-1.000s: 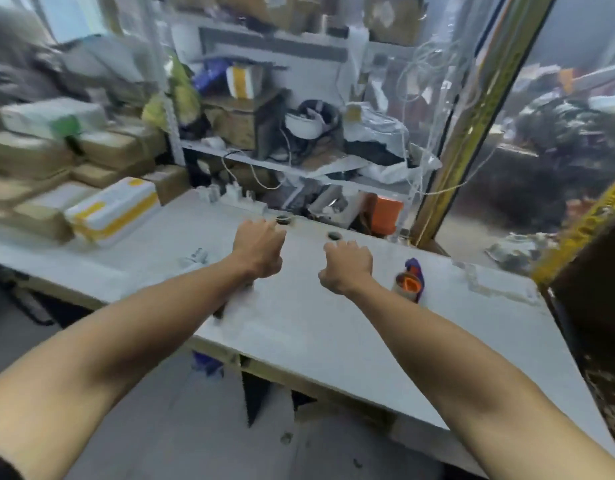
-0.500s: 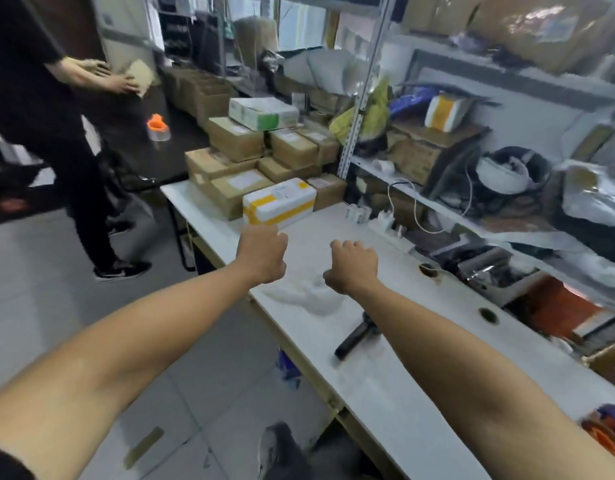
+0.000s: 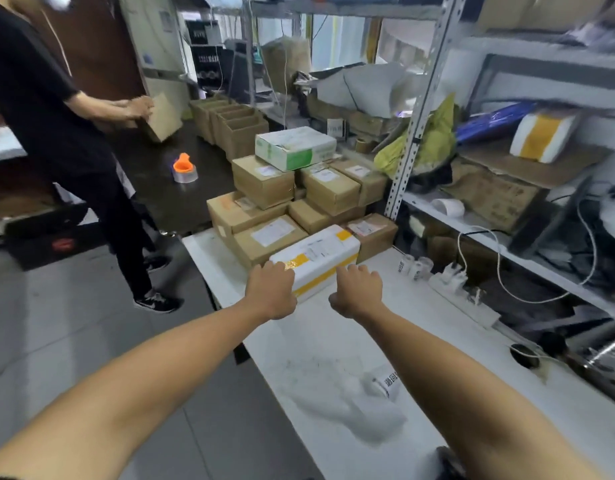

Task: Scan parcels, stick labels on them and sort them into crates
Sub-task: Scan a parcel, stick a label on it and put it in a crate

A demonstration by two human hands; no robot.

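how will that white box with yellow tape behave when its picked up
The white box looks like foam, so it is probably stiff and light for its size. It is long and lies flat on the table, so it is unlikely to roll or tip. Its glossy yellow tape may be slick; the left hand and right hand suit its length.

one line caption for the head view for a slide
Both hands, left hand and right hand, reach the white foam parcel with yellow tape beside stacked cardboard boxes.

Both hands (image 3: 271, 291) (image 3: 359, 291) at white yellow-taped parcel (image 3: 319, 258) on white table (image 3: 333, 341).
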